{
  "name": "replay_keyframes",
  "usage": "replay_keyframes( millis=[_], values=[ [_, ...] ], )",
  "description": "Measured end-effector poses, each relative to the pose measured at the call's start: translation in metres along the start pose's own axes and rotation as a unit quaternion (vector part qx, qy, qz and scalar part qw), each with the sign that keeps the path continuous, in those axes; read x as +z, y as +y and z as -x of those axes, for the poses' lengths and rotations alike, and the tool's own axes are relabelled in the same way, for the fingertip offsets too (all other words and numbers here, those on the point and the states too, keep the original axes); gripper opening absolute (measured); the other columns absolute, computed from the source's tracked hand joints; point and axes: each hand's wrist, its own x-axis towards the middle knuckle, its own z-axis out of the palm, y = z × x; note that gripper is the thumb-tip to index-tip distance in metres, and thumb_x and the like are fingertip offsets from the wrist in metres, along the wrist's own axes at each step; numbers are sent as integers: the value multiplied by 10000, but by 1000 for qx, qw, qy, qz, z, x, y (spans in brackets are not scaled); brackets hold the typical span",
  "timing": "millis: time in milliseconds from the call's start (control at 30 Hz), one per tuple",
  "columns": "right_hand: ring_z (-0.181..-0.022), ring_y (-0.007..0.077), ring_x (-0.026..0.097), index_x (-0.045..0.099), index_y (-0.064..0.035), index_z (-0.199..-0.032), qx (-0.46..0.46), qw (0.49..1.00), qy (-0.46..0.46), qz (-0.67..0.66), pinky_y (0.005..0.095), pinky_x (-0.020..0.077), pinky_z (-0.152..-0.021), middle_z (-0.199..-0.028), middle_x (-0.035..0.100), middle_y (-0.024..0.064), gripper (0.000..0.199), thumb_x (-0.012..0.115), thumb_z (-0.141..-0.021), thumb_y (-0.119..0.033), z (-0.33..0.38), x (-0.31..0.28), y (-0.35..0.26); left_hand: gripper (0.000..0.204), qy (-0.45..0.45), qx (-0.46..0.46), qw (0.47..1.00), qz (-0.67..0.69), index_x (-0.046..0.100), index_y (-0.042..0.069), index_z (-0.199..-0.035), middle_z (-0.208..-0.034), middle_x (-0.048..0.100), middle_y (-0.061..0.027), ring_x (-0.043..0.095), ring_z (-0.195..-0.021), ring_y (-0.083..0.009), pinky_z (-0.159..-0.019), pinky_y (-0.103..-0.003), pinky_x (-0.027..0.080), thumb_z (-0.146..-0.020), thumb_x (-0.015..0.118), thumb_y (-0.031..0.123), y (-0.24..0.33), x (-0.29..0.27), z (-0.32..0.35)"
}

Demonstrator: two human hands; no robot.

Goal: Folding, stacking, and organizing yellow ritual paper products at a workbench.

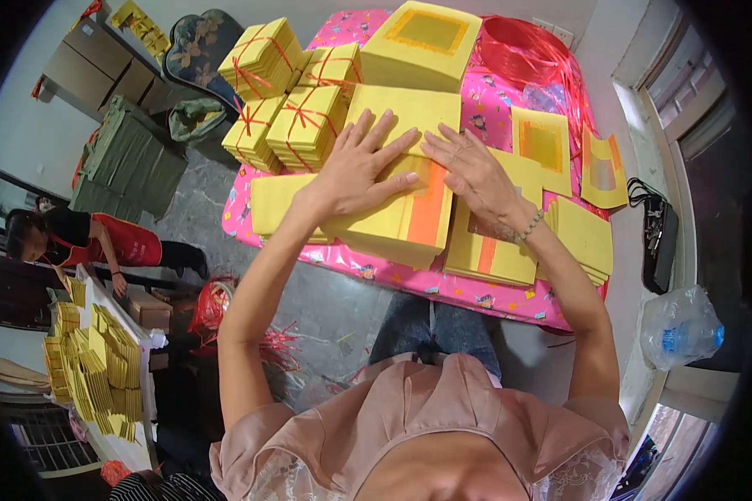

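My left hand point(361, 167) lies flat with its fingers spread on a sheet of yellow paper point(409, 108), which tops a thick stack of yellow paper point(380, 234) with an orange band. Beside it my right hand point(479, 175) presses on the right side of the same paper, fingers stretched out, wearing a ring and a bead bracelet point(533, 224). Under my right wrist lies another yellow stack point(497, 259), also orange-banded. At the left of my left forearm is a plain yellow pile point(277, 200). Neither hand grips anything that I can see.
Bundles tied with red string point(305, 117) and a tall yellow stack point(422, 42) stand on the pink tablecloth point(485, 108). Red plastic strips point(530, 50) lie at the back right. A black bag point(658, 242) sits by the window. A person point(125, 238) works at a side table, left.
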Motion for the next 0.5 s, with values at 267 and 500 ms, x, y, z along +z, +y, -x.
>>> replay_keyframes(
  millis=[267,500],
  values=[
    [-1443,314,294,494,-152,-1419,12,1000,8,-6,543,196,-1175,-1501,436,84,531,274,-1042,-455,2,8,-2,712,-4,24,999,25,334,266,-1520,-1579,226,-208,185,-1463,-412,-1194,-484,169,-933,421,659,-8,1,18],
    [-1449,311,283,507,-151,-1410,16,999,17,-24,553,185,-1175,-1499,440,84,515,274,-1047,-433,3,8,-3,672,-3,40,997,60,331,258,-1522,-1583,205,-222,166,-1469,-409,-1195,-478,165,-958,423,612,-16,5,15]
  ],
)
